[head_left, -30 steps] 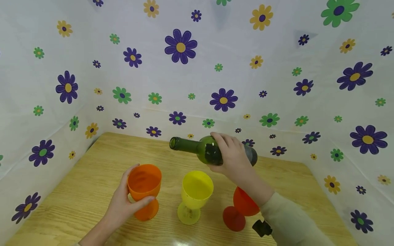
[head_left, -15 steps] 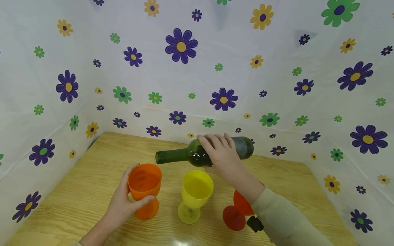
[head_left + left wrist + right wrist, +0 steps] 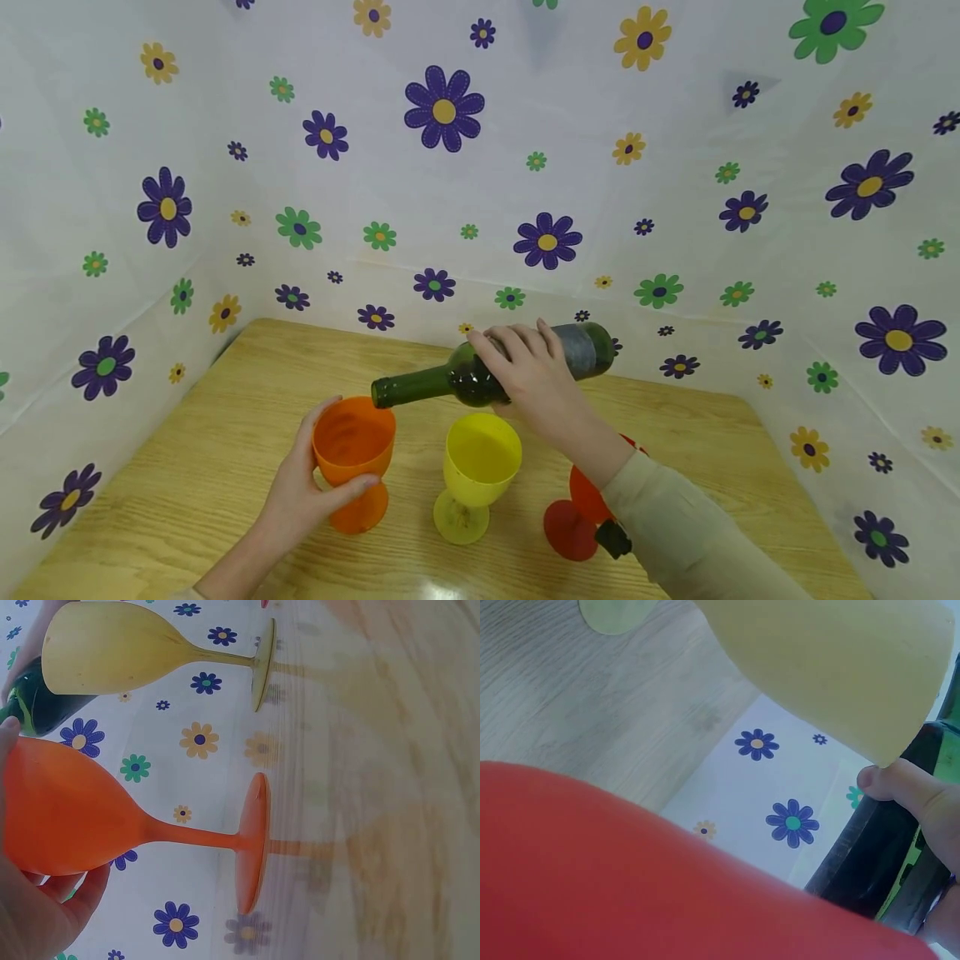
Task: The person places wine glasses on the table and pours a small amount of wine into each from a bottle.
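An orange goblet (image 3: 352,450) stands upright on the table at the left. My left hand (image 3: 303,492) holds its bowl, the thumb across the front and the fingers round the far side. In the left wrist view those fingers (image 3: 90,892) curl under the orange bowl. My right hand (image 3: 532,375) grips a green wine bottle (image 3: 420,387) round its body. The bottle lies almost level, its neck tipped slightly down to the left, and its mouth is at the orange goblet's rim. No liquid can be seen coming out. A yellow goblet (image 3: 483,458) stands below the bottle.
A red goblet (image 3: 573,529) stands at the right, partly hidden by my right forearm. A black wrist piece (image 3: 613,539) hangs close to it. The wooden table (image 3: 187,467) meets white flowered cloth walls (image 3: 360,167) on its back and sides.
My right hand has carried the bottle left, and its neck has dipped until the mouth reaches the orange goblet's rim. My left hand keeps its hold on the orange goblet.
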